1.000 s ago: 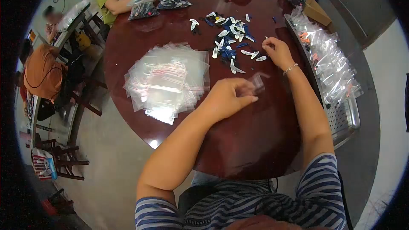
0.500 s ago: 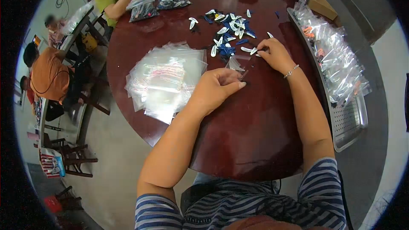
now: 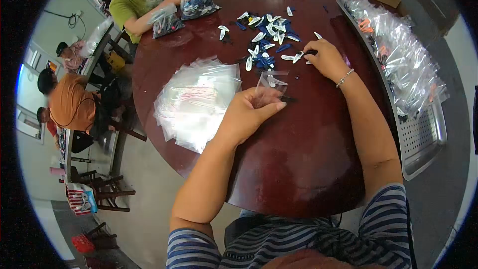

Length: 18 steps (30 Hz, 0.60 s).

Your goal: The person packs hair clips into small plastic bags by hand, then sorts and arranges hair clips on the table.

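My left forearm [image 3: 206, 179] angles forward and inward, my left hand [image 3: 246, 114] pinching with thumb extended and fingers curled. My right forearm [image 3: 372, 129] reaches farther forward, my right hand [image 3: 327, 64] palm down, thumb and fingertips drawn together.

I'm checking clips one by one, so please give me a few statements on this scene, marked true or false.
1. The left hand holds a small clear bag. True.
2. The bracelet is on the left wrist. False: the bracelet is on the right wrist.
3. The stack of clear bags lies left of the loose clips. True.
4. The metal tray holds nothing. False: bagged items lie on the metal tray.
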Motion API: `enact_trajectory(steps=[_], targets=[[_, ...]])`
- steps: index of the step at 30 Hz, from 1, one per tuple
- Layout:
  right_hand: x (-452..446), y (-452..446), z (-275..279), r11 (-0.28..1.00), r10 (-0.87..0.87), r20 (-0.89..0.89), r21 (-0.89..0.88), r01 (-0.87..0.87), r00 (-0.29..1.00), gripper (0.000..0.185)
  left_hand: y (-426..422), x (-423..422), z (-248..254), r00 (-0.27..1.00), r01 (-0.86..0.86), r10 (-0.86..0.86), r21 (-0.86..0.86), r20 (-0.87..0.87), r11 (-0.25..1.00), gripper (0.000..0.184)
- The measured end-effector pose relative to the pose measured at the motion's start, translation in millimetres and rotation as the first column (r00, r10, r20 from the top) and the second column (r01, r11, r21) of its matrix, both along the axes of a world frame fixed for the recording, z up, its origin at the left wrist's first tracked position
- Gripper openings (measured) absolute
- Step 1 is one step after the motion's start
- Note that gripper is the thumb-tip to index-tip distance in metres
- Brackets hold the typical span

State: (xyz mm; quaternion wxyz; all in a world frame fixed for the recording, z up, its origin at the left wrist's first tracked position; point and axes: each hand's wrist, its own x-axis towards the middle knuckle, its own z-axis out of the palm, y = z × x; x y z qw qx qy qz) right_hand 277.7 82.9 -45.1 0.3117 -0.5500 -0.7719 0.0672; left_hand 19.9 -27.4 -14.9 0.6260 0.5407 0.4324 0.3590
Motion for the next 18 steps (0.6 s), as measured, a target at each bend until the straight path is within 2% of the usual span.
enact_trajectory(steps=[3,5,9,11,13,15,16,18], targets=[[1,-3,1,0.999,0.006,0.024,-0.043,-0.005,1.000,0.015,-1,0,2,1.000,-0.006,0.006,0.007,0.021,1.000,0.029],[0,-5,1,0.999,-0.002,0.080,0.034,-0.001,0.997,0.015,-1,-2,6,1.000,-0.005,0.007,-0.064,0.028,0.998,0.030],[-10,-13,19,0.995,0.025,-0.022,0.095,-0.022,0.999,0.015,1,-5,4,0.992,-0.011,0.027,-0.131,0.122,0.991,0.032],[-25,-27,45,0.985,0.114,-0.245,0.156,-0.076,0.963,0.015,2,-7,2,0.984,0.034,-0.004,-0.169,0.177,0.985,0.034],[-42,-47,73,0.978,0.172,-0.266,0.164,-0.131,0.948,0.016,2,-8,3,0.981,0.045,-0.011,-0.174,0.192,0.984,0.034],[-60,-71,95,0.951,0.308,-0.350,0.098,-0.292,0.885,0.015,2,-7,5,0.979,0.065,-0.024,-0.197,0.202,0.978,0.035],[-66,-77,95,0.952,0.305,-0.350,0.095,-0.291,0.886,0.015,2,-7,4,0.979,0.066,-0.025,-0.200,0.202,0.978,0.035],[-73,-84,95,0.880,0.474,-0.276,0.126,-0.457,0.836,0.017,2,-7,3,0.975,0.107,-0.067,-0.179,0.213,0.978,0.037]])
